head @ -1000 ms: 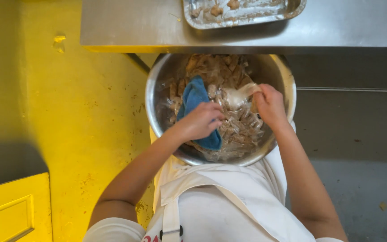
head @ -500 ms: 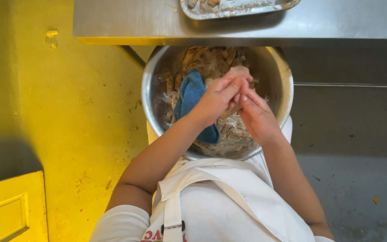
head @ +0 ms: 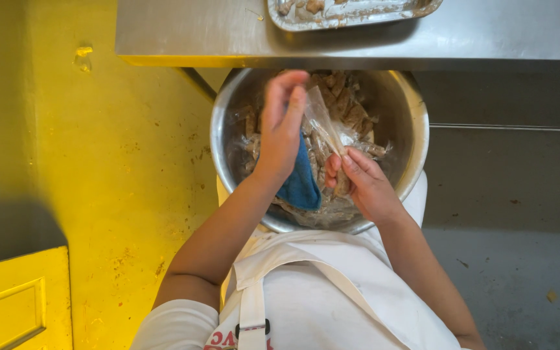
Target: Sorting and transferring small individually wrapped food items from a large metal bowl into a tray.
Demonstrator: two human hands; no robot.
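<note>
— What have you got in each hand?

— My right hand point(head: 364, 185) is curled shut on the lower end of a small clear plastic bag point(head: 325, 126), pinching it so it stands up above the steel bowl point(head: 416, 129). My left hand point(head: 283, 126) is mostly open, fingers raised and loosely together, touching the bag's upper edge; it grips nothing firmly that I can see.

— Why hold it over the bowl?

— I judge anything that drops falls back among the brown meat pieces point(head: 348, 104) and other filled bags lying in the bowl, not on the floor.

— And the blue thing?

— A blue cloth point(head: 301, 185), lying in the bowl under my left wrist, just beside the bag, near enough to wipe fingers on, I'd guess.

— Where does the bowl sit?

— Tucked against my white apron point(head: 319, 291), under the edge of the steel counter point(head: 196, 32). A foil tray point(head: 358, 13) with a few pieces rests on that counter, well apart from my hands. The yellow wall point(head: 98, 162) is at my left.
</note>
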